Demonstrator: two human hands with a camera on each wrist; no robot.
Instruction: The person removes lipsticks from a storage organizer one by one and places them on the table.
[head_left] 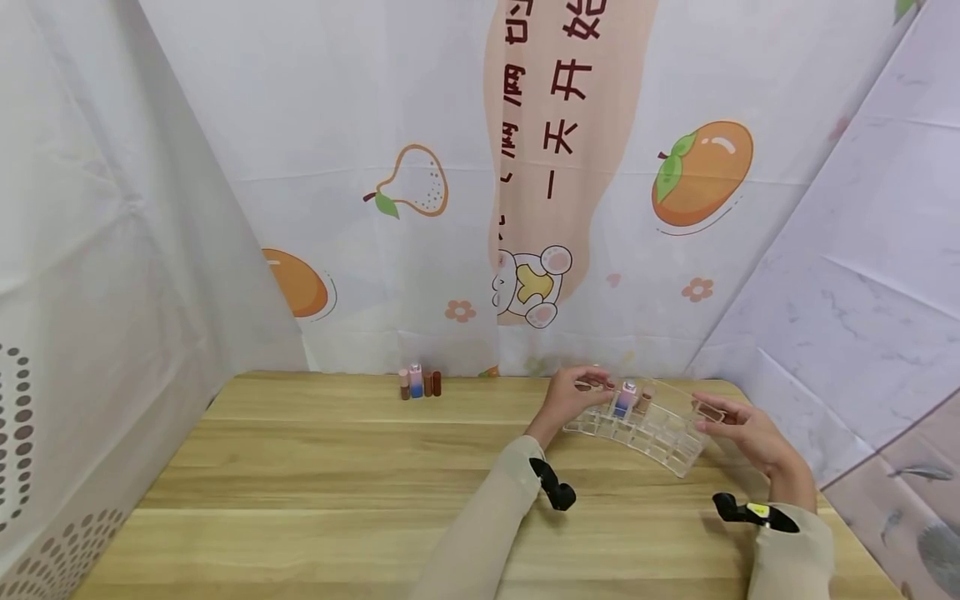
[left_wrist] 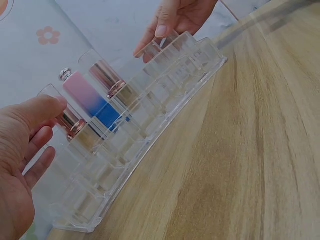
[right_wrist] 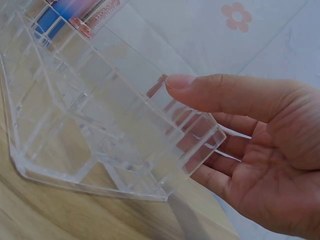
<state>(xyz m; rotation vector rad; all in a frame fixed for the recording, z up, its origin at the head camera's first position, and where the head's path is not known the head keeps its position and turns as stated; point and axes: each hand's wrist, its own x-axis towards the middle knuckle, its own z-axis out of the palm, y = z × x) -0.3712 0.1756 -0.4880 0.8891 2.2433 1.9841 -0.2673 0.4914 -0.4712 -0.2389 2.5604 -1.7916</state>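
A clear tiered lipstick organizer (head_left: 648, 433) stands on the table's right side, its rows of slots curving. My left hand (head_left: 573, 396) is at its left part, with thumb and fingers pinching a clear-capped lipstick (left_wrist: 70, 122) that sits in a back-row slot. Beside that lipstick are a pink-and-blue lipstick (left_wrist: 92, 100) with a silver knob and another clear-capped lipstick (left_wrist: 107, 77), both upright in slots. At the opposite end my right hand (right_wrist: 255, 135) grips the organizer, thumb on the near side and fingers behind the clear wall.
Several lipsticks (head_left: 417, 383) stand in a short row at the table's back edge, left of the organizer. The wooden table (head_left: 315, 483) meets a hanging printed curtain (head_left: 337, 100) behind. White fabric (head_left: 97, 208) hangs at the left.
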